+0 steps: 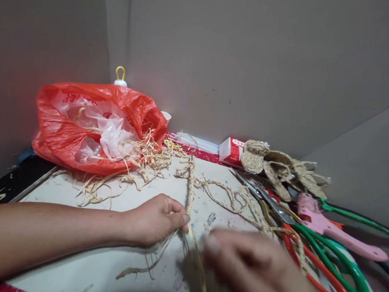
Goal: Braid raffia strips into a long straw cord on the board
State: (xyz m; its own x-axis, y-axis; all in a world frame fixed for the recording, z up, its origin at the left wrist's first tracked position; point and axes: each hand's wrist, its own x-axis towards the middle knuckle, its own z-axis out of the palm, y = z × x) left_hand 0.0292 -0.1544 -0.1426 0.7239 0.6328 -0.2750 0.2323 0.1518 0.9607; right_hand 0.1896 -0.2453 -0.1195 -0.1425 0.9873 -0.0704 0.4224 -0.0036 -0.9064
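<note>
My left hand point(156, 219) reaches in from the left and pinches a plaited raffia braid point(190, 187) between thumb and fingertips. Above the pinch the braid runs away across the white board point(218, 225). Loose raffia strands point(197, 259) trail below it toward the near edge, and one thin strand point(147, 267) curves left beneath the hand. To the right of these strands, my right hand point(249, 264) is smeared by motion, its fingers partly curled. Whether it holds anything is unclear. A long thin braided cord point(223, 205) lies loosely to the right of the pinched braid.
Behind lies a red plastic bag point(61, 144) with raffia shreds point(151, 159) spilling out. At right are scissors with green handles point(329, 248), orange-handled scissors point(317, 267), a pink-handled tool point(348, 237), woven straw pieces point(253, 156) and a red-and-white box point(231, 151). Grey walls enclose the back.
</note>
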